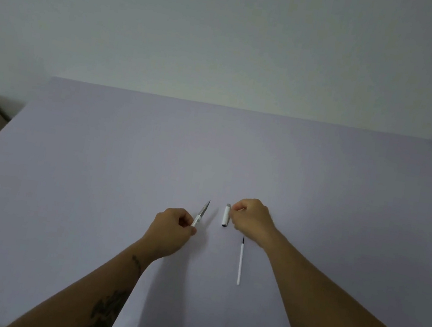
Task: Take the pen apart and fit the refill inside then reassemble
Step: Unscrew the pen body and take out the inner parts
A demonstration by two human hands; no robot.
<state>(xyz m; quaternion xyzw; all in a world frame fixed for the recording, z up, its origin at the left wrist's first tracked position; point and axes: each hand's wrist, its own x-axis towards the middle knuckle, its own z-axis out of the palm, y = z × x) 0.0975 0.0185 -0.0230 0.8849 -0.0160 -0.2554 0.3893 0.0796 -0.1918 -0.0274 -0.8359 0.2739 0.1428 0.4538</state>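
Both forearms are bare, with no sleeves visible. The left forearm [116, 286] bears dark tattoos (one small near the wrist, one larger below).

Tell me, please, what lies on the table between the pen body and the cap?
Nothing: in the head view, only bare table separates the pen body in the left hand from the cap at the right hand.

The desk [122, 176] is plain pale lilac; the cap [226, 216] is white with grey ends; the refill [240, 263] is white, black-tipped.
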